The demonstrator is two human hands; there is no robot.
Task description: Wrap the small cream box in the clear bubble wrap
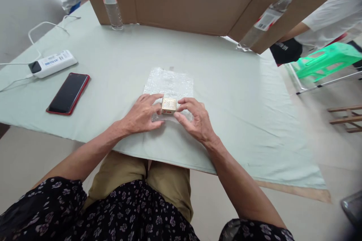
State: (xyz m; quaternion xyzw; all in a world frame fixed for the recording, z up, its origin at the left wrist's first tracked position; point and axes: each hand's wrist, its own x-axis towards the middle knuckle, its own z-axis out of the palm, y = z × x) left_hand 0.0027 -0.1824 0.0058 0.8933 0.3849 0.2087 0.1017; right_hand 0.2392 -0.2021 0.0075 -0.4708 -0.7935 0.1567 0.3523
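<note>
A small box (169, 106) with printed sides rests on a sheet of bubble wrap (169, 83), near its front edge. My left hand (143, 114) is at the box's left side, fingers apart, the index fingertip by the box. On the right side, my right hand (197, 119) curves round with thumb and fingers spread, the thumb tip at the box's lower right corner. Both hands rest over the wrap and the pale green cloth.
A phone (68, 94) and a white power strip (53, 64) with cables lie at the left. Bottles stand at the back left (110, 2) and right (268, 19) against a cardboard panel (186, 0). Other people's sleeves show behind; a green plastic stool (328, 60) is at the far right.
</note>
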